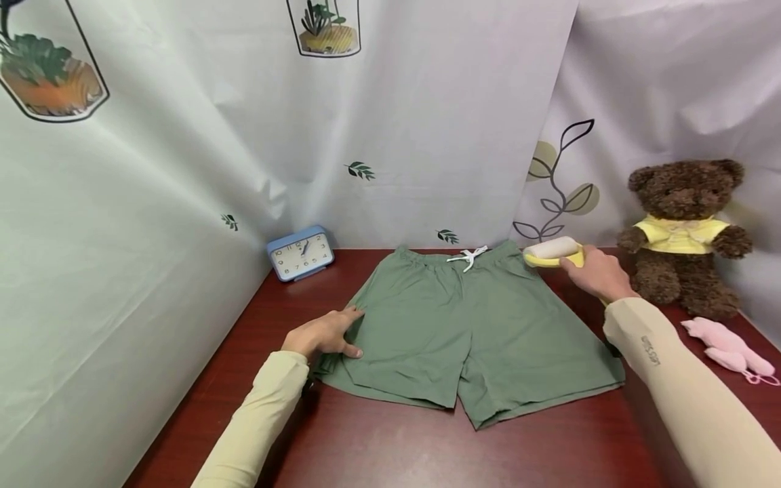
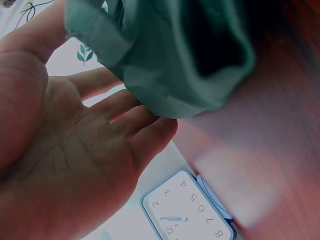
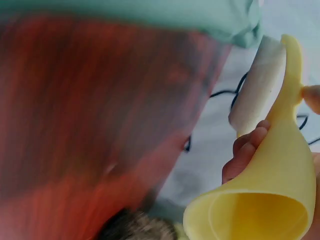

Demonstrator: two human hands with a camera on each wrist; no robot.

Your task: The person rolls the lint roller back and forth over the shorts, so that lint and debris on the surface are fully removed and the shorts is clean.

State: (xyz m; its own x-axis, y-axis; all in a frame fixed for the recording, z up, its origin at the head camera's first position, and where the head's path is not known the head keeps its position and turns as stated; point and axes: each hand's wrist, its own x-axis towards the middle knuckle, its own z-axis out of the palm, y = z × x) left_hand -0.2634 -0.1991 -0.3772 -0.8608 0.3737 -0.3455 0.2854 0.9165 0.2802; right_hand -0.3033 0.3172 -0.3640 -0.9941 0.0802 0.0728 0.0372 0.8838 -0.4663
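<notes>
Green shorts [image 1: 421, 325] with a white drawstring [image 1: 468, 257] lie spread on the dark red table, waistband toward the back wall. My left hand [image 1: 326, 333] rests at the left leg's outer edge, fingers and thumb extended over the cloth. In the left wrist view, the palm [image 2: 70, 145] faces the camera and the fingertips pass behind the green fabric [image 2: 170, 65]. With my right hand [image 1: 601, 274] I grip the yellow handle of a lint roller [image 1: 552, 251]. Its white roll [image 3: 257, 87] is by the right end of the waistband.
A blue alarm clock [image 1: 301, 253] stands at the back left. On the right sit a brown teddy bear [image 1: 686, 237] in a yellow shirt and a pink plush toy [image 1: 729, 346]. Patterned white sheeting [image 1: 415, 122] hangs behind and along the left side.
</notes>
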